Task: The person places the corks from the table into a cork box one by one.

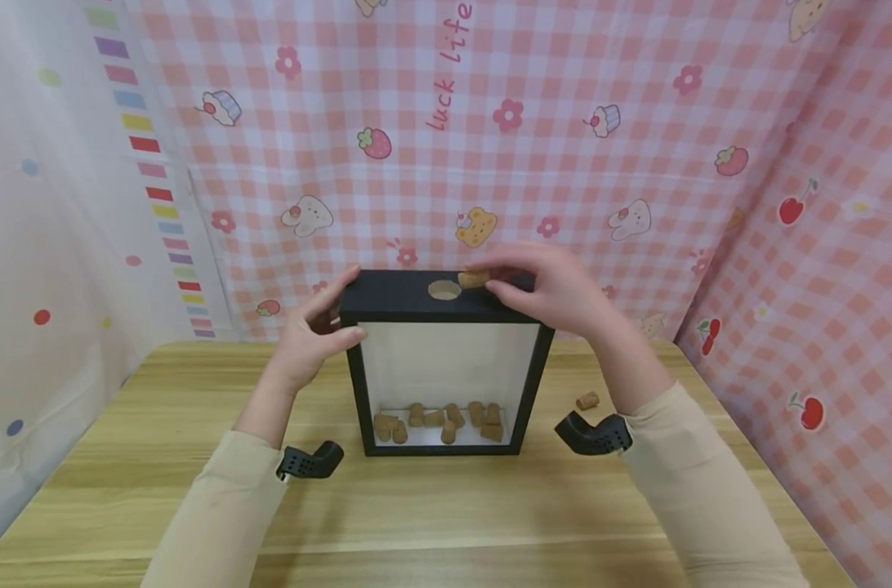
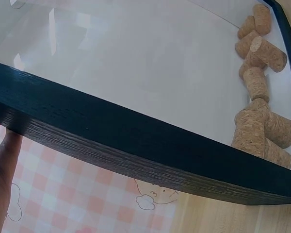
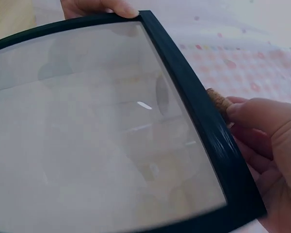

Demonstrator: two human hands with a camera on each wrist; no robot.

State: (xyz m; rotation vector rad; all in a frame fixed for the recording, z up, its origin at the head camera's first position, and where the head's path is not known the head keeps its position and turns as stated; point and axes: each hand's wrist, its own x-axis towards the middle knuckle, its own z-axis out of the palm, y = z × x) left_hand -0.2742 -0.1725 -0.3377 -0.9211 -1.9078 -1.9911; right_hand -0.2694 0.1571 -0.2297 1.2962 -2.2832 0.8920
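Note:
A black shadow-box frame with a clear front stands upright on the table, a round hole in its top edge. My left hand grips its upper left corner, thumb on the front and fingers at the side and top. Between thumb and fingers, my right hand pinches a cork just right of the hole, lying nearly level over the top edge. In the right wrist view that cork juts past the black edge. Several corks lie heaped along the bottom inside the frame.
One loose cork lies on the wooden table, right of the frame and near my right forearm. Black wrist mounts sit on both sleeves. A pink checked cloth hangs behind the table.

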